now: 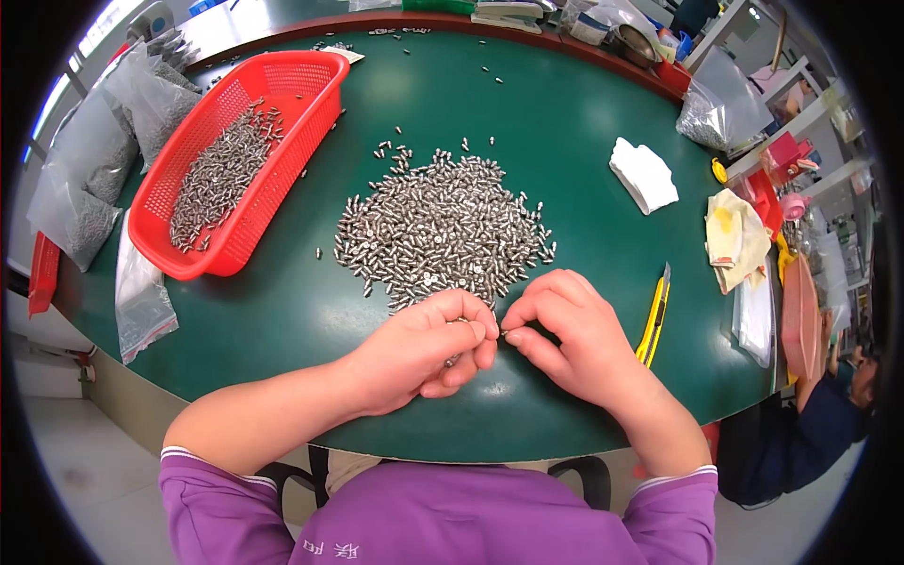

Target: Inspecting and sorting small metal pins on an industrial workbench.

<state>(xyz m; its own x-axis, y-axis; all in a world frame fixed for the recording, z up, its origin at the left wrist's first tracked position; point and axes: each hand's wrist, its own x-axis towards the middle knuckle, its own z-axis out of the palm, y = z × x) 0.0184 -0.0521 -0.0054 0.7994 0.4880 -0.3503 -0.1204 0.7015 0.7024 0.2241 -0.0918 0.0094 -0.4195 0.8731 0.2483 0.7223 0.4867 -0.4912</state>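
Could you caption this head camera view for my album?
Left hand and right hand close together beside piled small metal parts, red basket at left.

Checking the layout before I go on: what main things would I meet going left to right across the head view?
Red basket, pile of small metal parts, right hand, yellow cutter, pale yellow cloth.

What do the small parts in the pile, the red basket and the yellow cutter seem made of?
Small parts: probably metal, polished, judging by silvery glints. Red basket: likely plastic, slightly glossy, with evenly perforated walls. Yellow cutter: apparently smooth plastic body, given its bright colour.
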